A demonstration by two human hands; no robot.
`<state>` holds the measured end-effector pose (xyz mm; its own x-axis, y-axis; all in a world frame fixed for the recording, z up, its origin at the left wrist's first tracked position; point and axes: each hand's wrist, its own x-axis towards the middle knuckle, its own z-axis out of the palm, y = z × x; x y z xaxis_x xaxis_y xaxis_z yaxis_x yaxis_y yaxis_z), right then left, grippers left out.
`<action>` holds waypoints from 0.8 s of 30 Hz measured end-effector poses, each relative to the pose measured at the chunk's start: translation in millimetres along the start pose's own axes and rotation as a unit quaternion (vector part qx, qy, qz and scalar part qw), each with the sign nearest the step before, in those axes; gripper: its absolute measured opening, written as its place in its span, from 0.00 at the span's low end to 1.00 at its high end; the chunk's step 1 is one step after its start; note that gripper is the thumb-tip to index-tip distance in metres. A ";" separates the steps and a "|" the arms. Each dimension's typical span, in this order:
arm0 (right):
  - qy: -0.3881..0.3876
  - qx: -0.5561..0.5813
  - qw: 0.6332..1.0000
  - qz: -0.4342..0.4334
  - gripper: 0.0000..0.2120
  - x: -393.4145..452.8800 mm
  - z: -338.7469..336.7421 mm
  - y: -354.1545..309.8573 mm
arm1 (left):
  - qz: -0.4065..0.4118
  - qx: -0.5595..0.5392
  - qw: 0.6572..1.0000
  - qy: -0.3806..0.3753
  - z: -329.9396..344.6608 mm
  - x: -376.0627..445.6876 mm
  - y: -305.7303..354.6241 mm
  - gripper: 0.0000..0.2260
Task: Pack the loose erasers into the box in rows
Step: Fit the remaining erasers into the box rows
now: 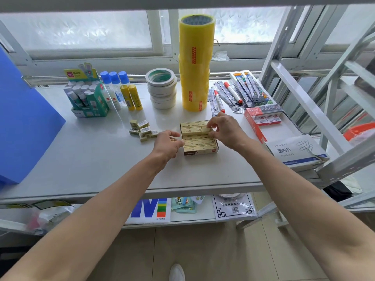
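An open eraser box [199, 152] lies flat on the white shelf, filled with rows of cream erasers [197, 141]. My right hand [224, 128] pinches one cream eraser [206, 129] at the box's right side, in the second row from the back. My left hand [168, 144] rests against the box's left edge with fingers curled; a small cream piece shows by its fingers. A pile of loose erasers [142, 129] lies to the left of the box.
Stacked yellow tape rolls [194, 63] and white tape rolls [161, 91] stand behind the box. Glue sticks and bottles [113, 92] are back left, a blue panel [22, 122] far left. Markers [220, 101], a red box [261, 118] and a paper-clip box [294, 152] lie right.
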<state>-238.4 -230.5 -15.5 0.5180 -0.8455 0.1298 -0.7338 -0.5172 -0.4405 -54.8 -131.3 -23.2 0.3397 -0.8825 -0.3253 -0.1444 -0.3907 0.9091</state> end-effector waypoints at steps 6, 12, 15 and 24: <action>0.009 -0.028 0.999 -0.012 0.06 0.6 2.2 -1.2 | 0.004 0.013 1.000 -0.009 -0.9 1.3 -1.9 0.10; 0.027 -0.072 0.997 -0.009 0.02 -7.0 8.1 -7.2 | -0.043 -0.153 0.987 0.011 -4.7 -0.5 3.5 0.08; 0.057 -0.068 0.996 -0.001 0.04 -11.3 7.6 -12.1 | -0.128 -0.398 0.908 -0.033 -11.9 -4.1 8.3 0.10; 0.040 0.153 0.982 -0.103 0.08 -33.1 8.9 -77.5 | -0.135 -0.580 0.795 -0.117 -19.6 -17.1 11.5 0.27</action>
<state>-194.7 -161.2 6.5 0.5967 -0.7409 0.3083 -0.4440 -0.6248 -0.6423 -44.1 -115.6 -2.0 0.0105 -0.8847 -0.4660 0.9045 -0.1903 0.3817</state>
